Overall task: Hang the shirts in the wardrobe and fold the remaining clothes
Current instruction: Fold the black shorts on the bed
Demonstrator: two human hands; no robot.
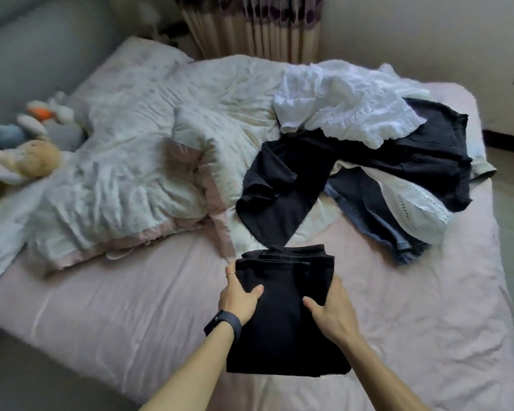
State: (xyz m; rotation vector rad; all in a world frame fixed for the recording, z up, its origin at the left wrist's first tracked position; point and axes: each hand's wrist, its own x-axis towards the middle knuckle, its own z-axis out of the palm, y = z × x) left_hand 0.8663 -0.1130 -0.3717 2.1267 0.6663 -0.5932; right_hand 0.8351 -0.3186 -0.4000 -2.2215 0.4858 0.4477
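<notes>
- A pink bed (116, 307) fills the view, seen from above at its near edge.
- Near the centre, a folded black garment (285, 330) lies on the sheet as a neat oblong, with several layers showing at its far end.
- The left hand (239, 298), with a dark wristband (223, 323) at the wrist, grips the garment's left edge. The right hand (330, 311) grips its right edge.
- Each thumb lies on top, and the fingers (230, 272) curl round the sides, clamped on the cloth.
- At the far right is a heap of unfolded clothes: a white ruffled garment (347, 111) on top, a crumpled black garment (383, 155) under it, and a denim piece (365, 209) at the near side.
- At the far left are a rumpled pale quilt (131, 158) and soft toys (27, 152).
- No wardrobe is in view.
- The step in hand appears to be folding, and this piece looks all but done.
- The next move probably calls for keeping both sides held level so the layers do not slide. The bundle can then go on a bare stretch of sheet before another item is drawn from the heap.
</notes>
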